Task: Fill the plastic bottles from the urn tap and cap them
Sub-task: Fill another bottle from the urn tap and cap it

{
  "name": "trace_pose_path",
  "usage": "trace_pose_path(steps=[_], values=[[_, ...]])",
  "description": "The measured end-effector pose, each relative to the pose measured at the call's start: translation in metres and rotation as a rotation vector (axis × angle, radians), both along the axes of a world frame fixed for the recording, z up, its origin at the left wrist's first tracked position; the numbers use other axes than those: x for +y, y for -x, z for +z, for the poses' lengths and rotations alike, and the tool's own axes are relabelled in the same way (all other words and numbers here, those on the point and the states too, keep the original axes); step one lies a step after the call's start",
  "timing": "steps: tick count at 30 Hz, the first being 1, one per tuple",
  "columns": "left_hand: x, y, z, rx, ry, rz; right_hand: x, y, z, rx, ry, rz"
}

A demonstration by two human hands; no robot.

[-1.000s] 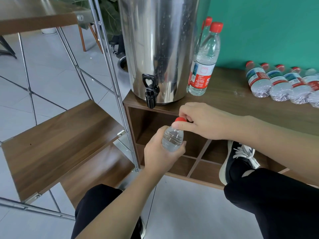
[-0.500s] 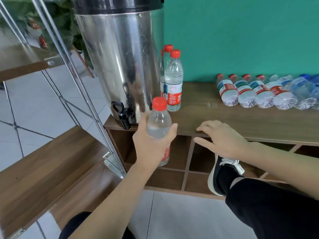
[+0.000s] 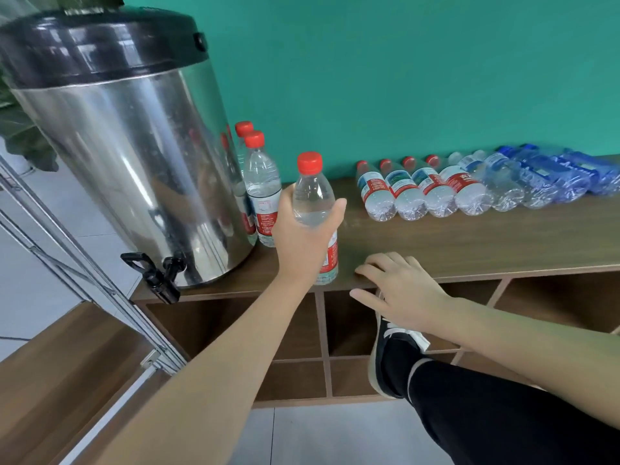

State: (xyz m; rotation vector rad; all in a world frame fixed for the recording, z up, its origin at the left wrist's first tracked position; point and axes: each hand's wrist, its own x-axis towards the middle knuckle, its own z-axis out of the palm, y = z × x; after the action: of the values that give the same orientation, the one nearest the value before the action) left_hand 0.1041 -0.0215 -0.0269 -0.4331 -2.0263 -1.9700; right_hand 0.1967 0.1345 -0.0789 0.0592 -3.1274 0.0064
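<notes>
My left hand (image 3: pixel 303 234) grips a filled, red-capped plastic bottle (image 3: pixel 313 196) upright over the front of the wooden shelf top (image 3: pixel 469 236), just right of the steel urn (image 3: pixel 134 156). The urn's black tap (image 3: pixel 157 275) juts out over the shelf's front edge. Two capped, filled bottles (image 3: pixel 260 182) stand between the urn and the green wall. Several empty bottles (image 3: pixel 436 191) lie side by side along the wall to the right. My right hand (image 3: pixel 396 290) rests with straight fingers on the shelf's front edge and holds nothing.
Open cubbyholes (image 3: pixel 349 323) run under the shelf top. My black-trousered leg and shoe (image 3: pixel 392 360) sit in front of them. A metal-framed wooden rack (image 3: pixel 67 357) stands at the left, close to the tap. Blue-tinted bottles (image 3: pixel 563 172) lie at the far right.
My right hand left the red cap and came down on the shelf edge. My left hand lifted the capped bottle from below the tap up to the shelf top, beside the urn.
</notes>
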Motion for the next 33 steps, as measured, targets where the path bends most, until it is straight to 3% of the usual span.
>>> trace_pose_path(steps=[7,12,16,20,24,33], values=[[0.039,0.012,-0.005,-0.019,-0.017,-0.056,0.019,-0.005,-0.004,0.014,-0.019,-0.008],[0.013,0.019,-0.029,0.008,0.137,-0.195,0.022,-0.005,-0.004,0.042,0.068,-0.034],[-0.035,0.028,-0.071,0.193,0.480,-0.010,0.021,0.008,0.003,0.091,0.253,-0.097],[-0.059,0.045,-0.110,0.501,0.755,0.198,0.008,0.027,0.004,0.147,0.575,-0.152],[-0.063,0.047,-0.117,0.544,0.829,0.242,-0.014,0.042,0.007,0.205,0.830,-0.191],[-0.062,0.042,-0.119,0.487,0.837,0.287,-0.009,0.091,0.008,0.249,0.943,-0.228]])
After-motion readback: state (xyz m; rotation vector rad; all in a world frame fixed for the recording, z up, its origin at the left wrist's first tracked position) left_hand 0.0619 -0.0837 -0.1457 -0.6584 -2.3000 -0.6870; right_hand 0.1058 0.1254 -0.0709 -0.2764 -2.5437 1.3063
